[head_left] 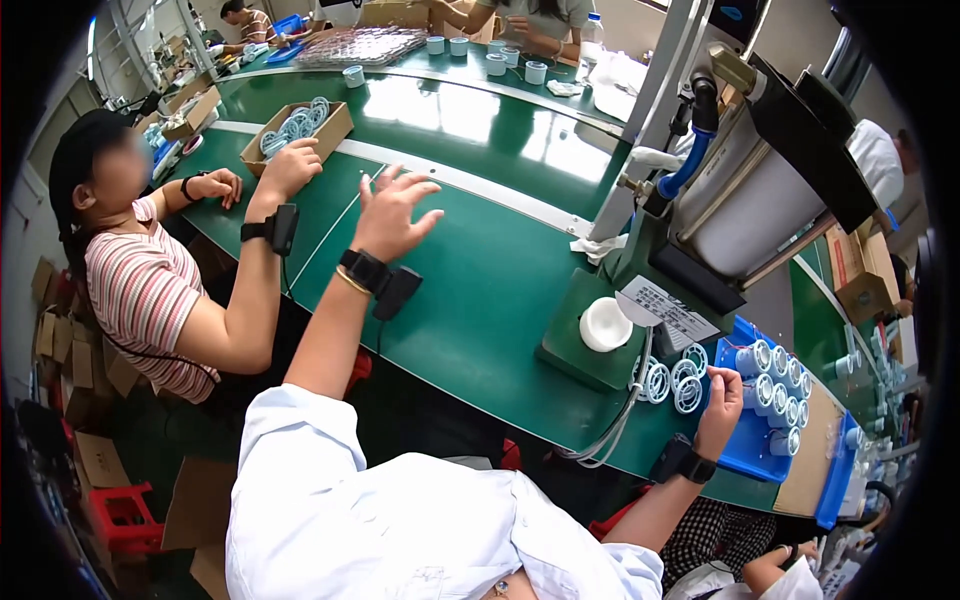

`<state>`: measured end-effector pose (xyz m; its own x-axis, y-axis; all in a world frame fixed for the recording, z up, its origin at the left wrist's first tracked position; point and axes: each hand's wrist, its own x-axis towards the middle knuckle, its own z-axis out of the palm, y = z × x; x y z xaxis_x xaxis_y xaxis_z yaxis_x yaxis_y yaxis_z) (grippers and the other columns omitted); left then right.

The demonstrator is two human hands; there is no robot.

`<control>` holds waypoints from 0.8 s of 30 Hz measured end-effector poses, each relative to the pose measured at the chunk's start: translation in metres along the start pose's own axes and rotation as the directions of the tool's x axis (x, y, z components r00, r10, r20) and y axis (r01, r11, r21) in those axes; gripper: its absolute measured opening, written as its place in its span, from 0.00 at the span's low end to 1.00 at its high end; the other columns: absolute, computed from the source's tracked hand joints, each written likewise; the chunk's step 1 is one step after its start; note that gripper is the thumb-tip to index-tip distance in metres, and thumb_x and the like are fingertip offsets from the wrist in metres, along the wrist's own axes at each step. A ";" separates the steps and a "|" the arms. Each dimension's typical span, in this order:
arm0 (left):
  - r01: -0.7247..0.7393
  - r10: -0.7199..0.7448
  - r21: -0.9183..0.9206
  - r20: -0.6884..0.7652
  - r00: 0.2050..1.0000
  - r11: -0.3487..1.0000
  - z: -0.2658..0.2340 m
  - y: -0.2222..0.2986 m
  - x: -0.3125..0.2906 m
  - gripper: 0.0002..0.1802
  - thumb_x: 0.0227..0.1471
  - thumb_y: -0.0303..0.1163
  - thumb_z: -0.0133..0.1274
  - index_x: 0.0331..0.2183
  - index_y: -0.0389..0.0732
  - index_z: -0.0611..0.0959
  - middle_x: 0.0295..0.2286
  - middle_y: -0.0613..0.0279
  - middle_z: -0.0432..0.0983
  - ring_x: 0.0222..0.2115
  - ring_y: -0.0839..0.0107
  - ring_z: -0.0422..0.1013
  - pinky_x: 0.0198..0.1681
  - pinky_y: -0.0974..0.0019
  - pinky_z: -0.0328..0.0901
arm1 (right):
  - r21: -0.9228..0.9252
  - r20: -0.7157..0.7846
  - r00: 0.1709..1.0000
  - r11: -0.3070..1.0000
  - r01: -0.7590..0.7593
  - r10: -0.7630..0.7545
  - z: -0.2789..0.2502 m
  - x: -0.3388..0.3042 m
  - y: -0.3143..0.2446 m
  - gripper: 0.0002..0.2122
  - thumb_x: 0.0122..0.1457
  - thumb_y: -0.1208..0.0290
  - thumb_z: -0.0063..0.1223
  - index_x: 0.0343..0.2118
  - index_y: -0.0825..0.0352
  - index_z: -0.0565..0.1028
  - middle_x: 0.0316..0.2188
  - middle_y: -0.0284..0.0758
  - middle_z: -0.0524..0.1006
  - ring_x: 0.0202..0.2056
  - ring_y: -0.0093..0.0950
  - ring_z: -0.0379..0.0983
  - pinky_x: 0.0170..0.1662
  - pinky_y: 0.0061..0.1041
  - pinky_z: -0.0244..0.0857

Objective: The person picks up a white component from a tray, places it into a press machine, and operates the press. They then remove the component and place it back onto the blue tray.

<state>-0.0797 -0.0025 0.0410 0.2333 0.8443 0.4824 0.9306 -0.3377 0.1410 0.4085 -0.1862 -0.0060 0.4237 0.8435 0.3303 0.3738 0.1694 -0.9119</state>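
Observation:
My left hand (395, 218) is raised over the green work table, its fingers spread and nothing seen in them. Down at the right, my right hand (722, 408) has thumb and fingertips pinched together at the near left edge of a blue tray (743, 455). Whatever those fingertips hold is too small to make out. Several light blue plastic rings (687, 393) lie just left of that hand. Inside the tray, several pale blue cylindrical cups (757, 390) lie on their sides. Between my hands, a round white holder (606, 325) sits on the dark green base of a press.
The press (735, 200), with its cylinder and blue hose, rises at the right. Grey cables (610, 440) hang over the near table edge. At left, a co-worker's hand (292, 168) is beside a cardboard box (335, 130) of rings. Several cups (535, 72) stand across the table.

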 end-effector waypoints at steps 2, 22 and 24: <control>0.024 -0.010 -0.130 0.112 0.994 0.991 -0.009 -0.053 -0.013 0.29 0.46 0.38 0.58 0.51 0.44 0.73 0.48 0.56 0.70 0.55 0.57 0.59 0.61 0.56 0.50 | 0.016 -0.009 1.000 1.000 0.004 -0.004 0.004 0.001 -0.003 0.06 0.61 0.74 0.44 0.33 0.69 0.72 0.31 0.29 0.73 0.34 0.17 0.65 0.42 0.16 0.58; -0.050 0.276 -0.841 0.119 0.954 0.538 0.020 0.136 -0.015 0.31 0.38 0.34 0.66 0.46 0.38 0.75 0.35 0.62 0.73 0.30 0.73 0.69 0.35 0.70 0.66 | 0.024 0.000 0.999 0.999 -0.043 0.043 0.007 0.000 -0.008 0.05 0.61 0.75 0.44 0.33 0.69 0.73 0.30 0.29 0.73 0.34 0.17 0.67 0.41 0.16 0.61; -0.066 0.267 -0.879 0.071 0.961 0.473 0.018 0.160 -0.011 0.30 0.38 0.34 0.66 0.45 0.38 0.75 0.34 0.61 0.73 0.30 0.72 0.69 0.35 0.70 0.66 | 0.006 0.018 0.999 0.999 -0.045 0.045 0.005 -0.001 -0.007 0.05 0.61 0.75 0.44 0.33 0.69 0.73 0.30 0.29 0.74 0.34 0.16 0.67 0.40 0.15 0.61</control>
<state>0.0715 -0.0584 0.0424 0.4926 0.7510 0.4397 0.1768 -0.5811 0.7944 0.4013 -0.1853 -0.0014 0.4249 0.8593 0.2847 0.3497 0.1343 -0.9272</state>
